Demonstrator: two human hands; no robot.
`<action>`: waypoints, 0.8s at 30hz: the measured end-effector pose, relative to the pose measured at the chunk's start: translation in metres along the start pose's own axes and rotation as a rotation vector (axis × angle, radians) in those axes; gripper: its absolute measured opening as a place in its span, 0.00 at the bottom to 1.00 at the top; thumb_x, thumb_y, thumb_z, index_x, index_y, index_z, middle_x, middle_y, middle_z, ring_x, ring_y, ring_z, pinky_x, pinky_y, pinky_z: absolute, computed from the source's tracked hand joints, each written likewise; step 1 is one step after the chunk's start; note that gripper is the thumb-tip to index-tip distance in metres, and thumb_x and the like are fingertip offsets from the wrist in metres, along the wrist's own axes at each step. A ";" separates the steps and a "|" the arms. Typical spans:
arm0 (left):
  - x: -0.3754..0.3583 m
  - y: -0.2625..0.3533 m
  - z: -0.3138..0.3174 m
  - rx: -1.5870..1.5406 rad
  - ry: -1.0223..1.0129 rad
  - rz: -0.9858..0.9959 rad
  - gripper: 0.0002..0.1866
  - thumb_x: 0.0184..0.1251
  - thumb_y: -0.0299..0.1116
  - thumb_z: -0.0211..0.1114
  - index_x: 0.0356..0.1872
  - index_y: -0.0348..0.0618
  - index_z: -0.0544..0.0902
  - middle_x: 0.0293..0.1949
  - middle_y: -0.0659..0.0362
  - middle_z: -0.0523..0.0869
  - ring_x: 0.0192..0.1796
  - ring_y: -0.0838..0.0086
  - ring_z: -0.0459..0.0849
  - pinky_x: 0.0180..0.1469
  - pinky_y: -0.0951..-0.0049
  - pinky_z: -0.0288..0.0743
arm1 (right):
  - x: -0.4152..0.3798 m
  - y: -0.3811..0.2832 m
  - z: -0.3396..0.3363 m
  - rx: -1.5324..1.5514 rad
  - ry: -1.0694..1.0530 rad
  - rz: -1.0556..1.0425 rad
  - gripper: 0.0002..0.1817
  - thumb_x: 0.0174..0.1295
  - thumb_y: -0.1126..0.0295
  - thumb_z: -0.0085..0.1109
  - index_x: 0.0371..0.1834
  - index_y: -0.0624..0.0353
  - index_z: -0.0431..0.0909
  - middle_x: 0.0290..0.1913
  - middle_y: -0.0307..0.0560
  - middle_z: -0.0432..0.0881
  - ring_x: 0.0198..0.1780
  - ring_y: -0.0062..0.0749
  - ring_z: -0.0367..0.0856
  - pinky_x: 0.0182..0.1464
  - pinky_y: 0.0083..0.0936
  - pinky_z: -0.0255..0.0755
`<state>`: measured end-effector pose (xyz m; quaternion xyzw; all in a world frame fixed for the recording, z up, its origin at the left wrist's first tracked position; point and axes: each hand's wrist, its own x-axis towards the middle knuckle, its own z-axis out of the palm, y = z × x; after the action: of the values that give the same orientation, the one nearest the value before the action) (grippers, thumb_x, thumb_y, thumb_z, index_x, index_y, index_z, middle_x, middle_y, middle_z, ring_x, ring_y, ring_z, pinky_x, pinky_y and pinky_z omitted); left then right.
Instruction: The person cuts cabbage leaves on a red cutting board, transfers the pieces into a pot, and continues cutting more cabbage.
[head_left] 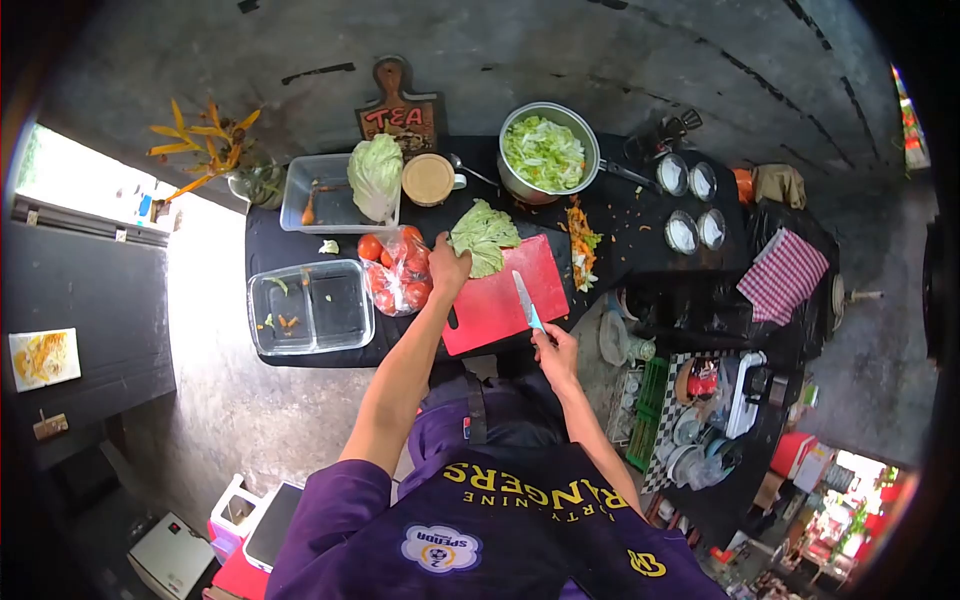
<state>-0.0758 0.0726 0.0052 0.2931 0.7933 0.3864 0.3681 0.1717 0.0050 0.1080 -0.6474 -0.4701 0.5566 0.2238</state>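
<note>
My left hand (pixel 449 264) is closed on the edge of a green cabbage leaf (pixel 484 238), which lies over the upper left part of a red cutting board (pixel 497 308). In my right hand (pixel 556 354) is a knife (pixel 526 299) with a light blue handle, its blade over the board and pointing away from me, apart from the leaf. Just left of my left hand sits a plastic bag of tomatoes (pixel 398 270). A pot (pixel 506 183) of chopped greens stands beyond the board. Vegetable scraps (pixel 581 245) lie to the board's right.
At the back left, a clear container (pixel 296 208) holds a cabbage head (pixel 376 178). A divided glass dish (pixel 310 346) with scraps stands at the front left. Beside the pot are a lidded mug (pixel 428 180) and, further right, several small glass bowls (pixel 681 232) of white contents.
</note>
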 end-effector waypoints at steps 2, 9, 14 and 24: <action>0.010 -0.005 0.002 -0.181 -0.122 -0.102 0.28 0.59 0.30 0.66 0.62 0.35 0.72 0.37 0.48 0.85 0.40 0.55 0.84 0.44 0.62 0.79 | -0.005 0.003 -0.001 0.015 0.016 -0.004 0.12 0.65 0.68 0.61 0.46 0.64 0.83 0.28 0.38 0.82 0.21 0.15 0.73 0.24 0.18 0.66; -0.040 0.085 -0.047 -1.026 -0.377 -0.259 0.08 0.64 0.19 0.56 0.43 0.39 0.74 0.40 0.57 0.80 0.40 0.69 0.82 0.44 0.73 0.78 | 0.006 -0.010 -0.015 0.276 0.028 0.139 0.10 0.66 0.68 0.60 0.45 0.61 0.81 0.29 0.36 0.80 0.21 0.15 0.71 0.19 0.16 0.61; -0.083 0.074 -0.047 -0.848 -0.336 -0.222 0.17 0.63 0.15 0.56 0.52 0.38 0.71 0.45 0.53 0.81 0.46 0.68 0.83 0.44 0.74 0.79 | 0.026 -0.033 -0.003 0.406 -0.127 0.240 0.13 0.65 0.62 0.60 0.48 0.56 0.75 0.33 0.41 0.84 0.22 0.16 0.73 0.18 0.15 0.60; -0.131 0.023 -0.033 -0.805 -0.219 -0.429 0.30 0.61 0.16 0.64 0.62 0.36 0.62 0.50 0.48 0.80 0.45 0.62 0.86 0.44 0.61 0.87 | 0.055 -0.007 0.032 0.226 -0.238 0.185 0.17 0.64 0.57 0.63 0.47 0.55 0.73 0.35 0.42 0.85 0.22 0.18 0.76 0.17 0.16 0.60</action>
<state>-0.0252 -0.0267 0.0852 -0.0047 0.5794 0.5453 0.6057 0.1363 0.0481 0.0772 -0.5883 -0.3660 0.6967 0.1860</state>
